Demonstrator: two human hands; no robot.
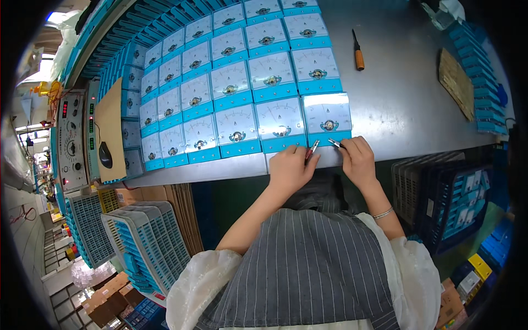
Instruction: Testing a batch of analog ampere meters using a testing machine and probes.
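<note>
My left hand (290,169) is closed on a red test lead with a metal clip tip (315,145). In my right hand (360,160) is a black test lead, its metal clip tip (333,142) pointing left toward the other. Both tips hover at the lower edge of the nearest ammeter (326,114), a square panel meter with a white dial and blue base; whether they touch it I cannot tell. More such ammeters (231,82) lie face up in tight rows to the left and behind. The leads' wires are hidden by my hands.
An orange-handled screwdriver (359,58) lies on the metal table (396,104). A wooden board (456,82) leans by stacked blue parts (478,82) at right. Far left stand a power supply (73,137) and a mouse (105,155) on cardboard. Crates (159,236) flank me below.
</note>
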